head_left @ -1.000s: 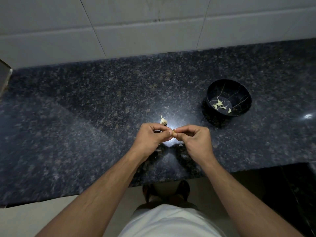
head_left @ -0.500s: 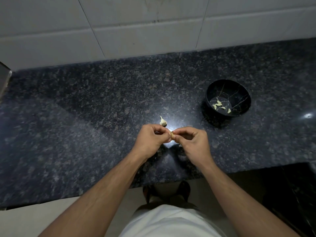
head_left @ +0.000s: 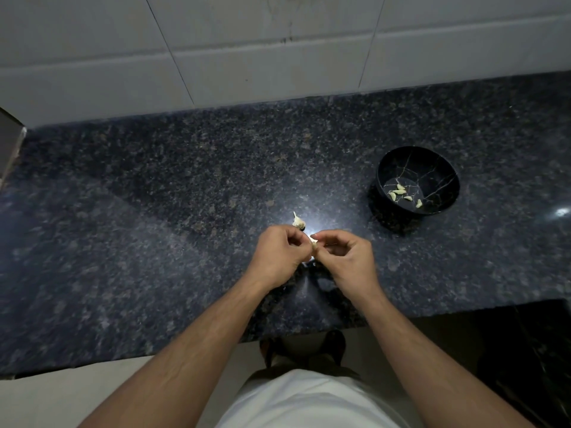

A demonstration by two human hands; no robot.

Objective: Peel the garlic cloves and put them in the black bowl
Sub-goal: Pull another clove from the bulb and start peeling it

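My left hand (head_left: 279,254) and my right hand (head_left: 344,257) meet over the middle of the dark granite counter (head_left: 154,227). Between their fingertips they pinch one small pale garlic clove (head_left: 314,242), mostly hidden by the fingers. A piece of garlic bulb (head_left: 297,221) with a pointed tip lies on the counter just behind my left hand. The black bowl (head_left: 432,168) stands to the right and farther back, with several peeled cloves (head_left: 400,192) on its bottom.
A white tiled wall (head_left: 278,50) runs along the back of the counter. A grey object (head_left: 9,146) juts in at the left edge. The counter's front edge passes below my forearms, and the floor and my feet show beneath it.
Both hands have stayed in the same place. The fingers have shifted slightly on the clove, and a bit more of its pale surface shows between the fingertips now.
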